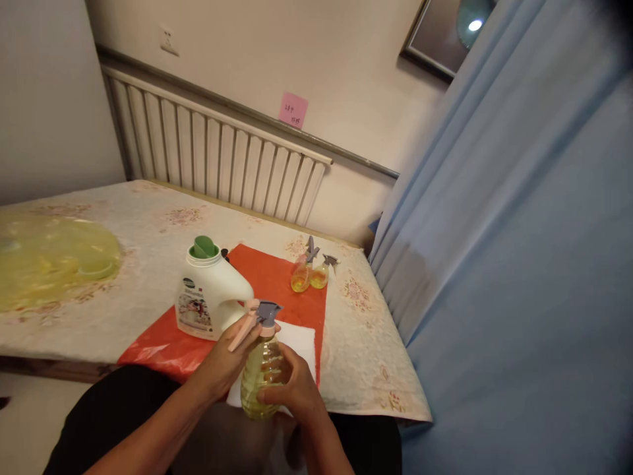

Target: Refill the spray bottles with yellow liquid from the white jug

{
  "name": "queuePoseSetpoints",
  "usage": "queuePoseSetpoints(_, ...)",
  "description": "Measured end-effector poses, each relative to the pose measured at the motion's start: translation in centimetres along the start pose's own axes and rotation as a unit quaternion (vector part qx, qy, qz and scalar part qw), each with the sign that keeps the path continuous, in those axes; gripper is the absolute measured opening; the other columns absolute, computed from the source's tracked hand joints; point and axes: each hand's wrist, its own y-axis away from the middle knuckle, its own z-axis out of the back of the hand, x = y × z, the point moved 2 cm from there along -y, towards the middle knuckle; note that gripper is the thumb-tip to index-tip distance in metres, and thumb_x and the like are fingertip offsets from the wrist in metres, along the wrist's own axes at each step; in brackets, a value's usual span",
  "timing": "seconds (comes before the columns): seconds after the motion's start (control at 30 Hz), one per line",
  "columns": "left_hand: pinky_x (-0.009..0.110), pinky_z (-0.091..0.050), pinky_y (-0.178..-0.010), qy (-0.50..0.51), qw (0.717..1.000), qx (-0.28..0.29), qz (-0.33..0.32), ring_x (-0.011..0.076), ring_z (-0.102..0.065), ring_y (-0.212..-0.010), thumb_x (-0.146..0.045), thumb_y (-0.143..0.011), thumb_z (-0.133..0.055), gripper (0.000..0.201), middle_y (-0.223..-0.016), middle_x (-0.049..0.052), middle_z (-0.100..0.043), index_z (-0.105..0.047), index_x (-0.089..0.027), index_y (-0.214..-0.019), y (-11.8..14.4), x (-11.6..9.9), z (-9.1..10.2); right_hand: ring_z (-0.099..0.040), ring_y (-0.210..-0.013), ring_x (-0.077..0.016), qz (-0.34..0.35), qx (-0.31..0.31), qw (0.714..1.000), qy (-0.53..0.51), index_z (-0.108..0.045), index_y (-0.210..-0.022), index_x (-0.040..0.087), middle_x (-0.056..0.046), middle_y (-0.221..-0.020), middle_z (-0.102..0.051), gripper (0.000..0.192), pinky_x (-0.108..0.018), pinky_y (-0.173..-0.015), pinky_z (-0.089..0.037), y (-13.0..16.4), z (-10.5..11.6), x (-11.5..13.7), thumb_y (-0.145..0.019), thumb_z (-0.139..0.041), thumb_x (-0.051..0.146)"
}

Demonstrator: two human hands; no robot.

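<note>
At the far left of the table [74, 323], a translucent yellow plastic sheet [49, 260] is laid over the patterned covering. Further right, a white detergent jug [210, 293] is stood upright on a red plastic sheet [277, 277]; its green cap [204, 247] is seated on the neck, and its handle is turned toward the right.

The left hand [227, 363] is positioned just in front of the jug. Its fingers are closed around the neck of the spray bottle [262, 379], directly beneath the pink-and-grey trigger head [257, 320]; the pink lever is projected down and to the left, over the hand. The bottle is held upright, above the near table edge and in front of a white cloth [299, 340] that is spread on the red sheet. Yellow liquid is visible through the ribbed body.

The right hand [291, 386] is placed against the lower right side of the bottle body, its fingers wrapped around it and its thumb pressed on the front.

Further back and to the right, two small spray bottles [310, 272] containing yellow liquid are stood side by side, touching, at the far edge of the red sheet. A white radiator [217, 155] is mounted on the wall behind, with a pink note [293, 109] fixed above it. A blue curtain [494, 231] is hung at the far right.
</note>
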Motion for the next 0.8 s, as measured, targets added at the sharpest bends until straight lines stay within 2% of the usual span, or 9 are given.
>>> queuePoseSetpoints(0.07, 0.032, -0.051, -0.078, -0.05, 0.999, -0.001, -0.019, 0.0239, -0.064, -0.088, -0.044, -0.083, -0.07, 0.035, -0.096, 0.007, -0.071, -0.064, -0.02, -0.108, 0.27, -0.31, -0.16, -0.065, -0.096, -0.0268, 0.003, -0.001, 1.0, 0.0, -0.062, -0.119, 0.022, -0.004, -0.103, -0.069, 0.083, -0.041, -0.083, -0.054, -0.01, 0.0, 0.09, -0.041, -0.091, 0.024)
queuePoseSetpoints(0.17, 0.026, -0.048, -0.074, -0.106, 0.993, -0.007, -0.06, 0.0194, -0.062, -0.083, -0.038, -0.082, -0.072, 0.023, -0.086, 0.002, -0.068, -0.067, -0.02, -0.095, 0.33, -0.74, -0.45, -0.065, -0.095, -0.0263, 0.009, -0.002, 1.0, 0.002, -0.062, -0.12, 0.022, -0.004, -0.103, -0.069, 0.084, -0.041, -0.084, -0.054, 0.03, 0.01, 0.24, -0.041, -0.091, 0.024)
queuePoseSetpoints(0.23, 0.025, -0.047, -0.07, -0.076, 0.996, -0.016, -0.05, 0.0179, -0.061, -0.078, -0.038, -0.079, -0.075, 0.024, -0.08, 0.0, -0.067, -0.067, -0.02, -0.092, 0.09, -0.64, -0.5, -0.065, -0.094, -0.0258, 0.01, 0.002, 1.0, 0.002, -0.062, -0.121, 0.022, -0.004, -0.102, -0.069, 0.084, -0.04, -0.084, -0.054, 0.07, 0.02, 0.3, -0.042, -0.091, 0.026)
queuePoseSetpoints(0.37, 0.029, -0.051, -0.069, 0.045, 0.998, -0.01, 0.03, 0.0188, -0.064, -0.072, -0.043, -0.076, -0.076, 0.036, -0.083, 0.004, -0.071, -0.066, -0.017, -0.097, -0.44, 0.06, -0.49, -0.065, -0.094, -0.0244, 0.027, 0.017, 0.999, 0.004, -0.064, -0.117, 0.021, -0.004, -0.101, -0.069, 0.078, -0.036, -0.081, -0.053, 0.12, 0.07, 0.4, -0.044, -0.091, 0.027)
queuePoseSetpoints(0.47, 0.029, -0.052, -0.066, 0.064, 0.997, -0.006, 0.033, 0.0198, -0.066, -0.071, -0.045, -0.075, -0.077, 0.04, -0.085, 0.006, -0.073, -0.063, -0.016, -0.099, -0.37, 0.04, -0.62, -0.064, -0.092, -0.0233, 0.038, 0.032, 0.999, -0.006, -0.065, -0.115, 0.02, -0.003, -0.099, -0.069, 0.076, -0.034, -0.079, -0.052, 0.1, 0.12, 0.35, -0.044, -0.092, 0.027)
queuePoseSetpoints(0.63, 0.031, -0.053, -0.07, 0.07, 0.996, -0.012, 0.046, 0.0242, -0.069, -0.08, -0.045, -0.066, -0.084, 0.049, -0.088, 0.008, -0.074, -0.062, -0.015, -0.099, 0.07, -0.47, -0.92, -0.065, -0.09, -0.0236, 0.03, 0.04, 0.998, -0.049, -0.066, -0.112, 0.02, -0.003, -0.098, -0.069, 0.078, -0.035, -0.08, -0.052, 0.16, 0.0, 0.15, -0.04, -0.094, 0.029)
queuePoseSetpoints(0.8, 0.031, -0.054, -0.073, 0.108, 0.993, -0.021, 0.047, 0.0255, -0.07, -0.088, -0.039, -0.06, -0.088, 0.053, -0.094, 0.007, -0.073, -0.064, -0.017, -0.101, 0.27, -0.68, -0.95, -0.065, -0.09, -0.0226, 0.024, 0.073, 0.99, -0.115, -0.067, -0.112, 0.019, -0.004, -0.098, -0.07, 0.076, -0.033, -0.08, -0.05, 0.37, -0.37, 0.28, -0.042, -0.094, 0.028)
